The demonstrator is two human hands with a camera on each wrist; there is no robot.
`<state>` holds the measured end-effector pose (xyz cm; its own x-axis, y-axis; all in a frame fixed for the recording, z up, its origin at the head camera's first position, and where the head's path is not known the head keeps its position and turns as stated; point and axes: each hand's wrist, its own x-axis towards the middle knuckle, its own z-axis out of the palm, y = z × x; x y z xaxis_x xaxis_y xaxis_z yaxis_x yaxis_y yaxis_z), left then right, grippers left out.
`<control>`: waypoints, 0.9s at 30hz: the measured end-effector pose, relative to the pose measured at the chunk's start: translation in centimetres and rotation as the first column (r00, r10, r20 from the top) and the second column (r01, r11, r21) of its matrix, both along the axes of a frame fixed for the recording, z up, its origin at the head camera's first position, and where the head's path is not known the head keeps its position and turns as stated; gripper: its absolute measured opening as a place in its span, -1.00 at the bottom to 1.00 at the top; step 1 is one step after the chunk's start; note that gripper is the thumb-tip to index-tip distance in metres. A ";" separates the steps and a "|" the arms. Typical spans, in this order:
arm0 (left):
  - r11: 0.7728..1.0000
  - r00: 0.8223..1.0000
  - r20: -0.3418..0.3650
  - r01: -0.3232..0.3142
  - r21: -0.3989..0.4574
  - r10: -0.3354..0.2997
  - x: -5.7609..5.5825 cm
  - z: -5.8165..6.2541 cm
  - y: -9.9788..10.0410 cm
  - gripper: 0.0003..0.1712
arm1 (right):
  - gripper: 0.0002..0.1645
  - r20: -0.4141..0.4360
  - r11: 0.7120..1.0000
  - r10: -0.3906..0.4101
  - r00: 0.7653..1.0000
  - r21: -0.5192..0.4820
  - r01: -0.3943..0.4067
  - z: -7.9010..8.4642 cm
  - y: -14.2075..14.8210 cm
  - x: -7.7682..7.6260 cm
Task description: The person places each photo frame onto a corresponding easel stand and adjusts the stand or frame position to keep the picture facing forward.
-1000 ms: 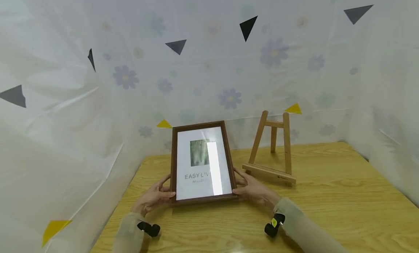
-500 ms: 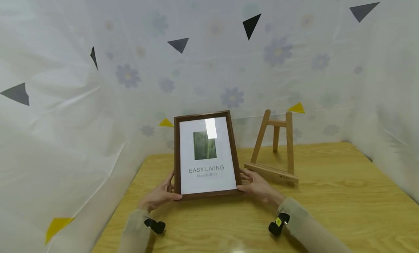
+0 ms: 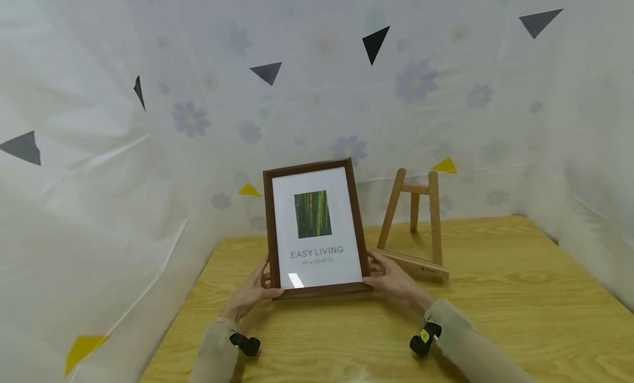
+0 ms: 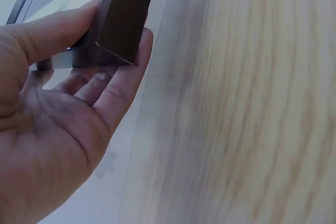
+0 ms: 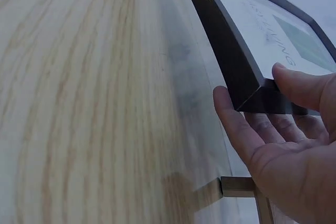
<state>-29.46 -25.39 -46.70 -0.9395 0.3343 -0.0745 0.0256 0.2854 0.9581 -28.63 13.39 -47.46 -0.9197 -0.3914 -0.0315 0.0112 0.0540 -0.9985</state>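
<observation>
A brown picture frame (image 3: 317, 229) with a white sheet, a green bamboo picture and the words EASY LIVING leans back, facing the head camera. My left hand (image 3: 252, 295) grips its lower left corner, thumb on the front and fingers behind. At the lower right corner my right hand (image 3: 393, 281) holds it the same way. In both wrist views the lower corners of the picture frame (image 4: 123, 19) stand apart from the tabletop. Just right of it, a small wooden easel (image 3: 435, 223) stands on the table, its ledge end close to my right hand.
The wood-grain table (image 3: 515, 284) reaches back to a pale flowered curtain (image 3: 307, 97), which also hangs along both sides. Black and yellow triangles are stuck on the curtain. Each sleeve carries a black wrist device (image 3: 245, 344).
Both hands have raised the picture frame and tilted it more upright, shifting it slightly right. The glare on its glass has moved to the lower left. The easel stays put.
</observation>
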 end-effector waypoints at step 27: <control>0.998 0.998 -0.035 -0.043 0.045 0.044 -2.1 -0.1 4.1 -0.05 | -0.05 -0.142 0.971 -0.151 0.978 0.164 0.173 1.4 2.8 0.2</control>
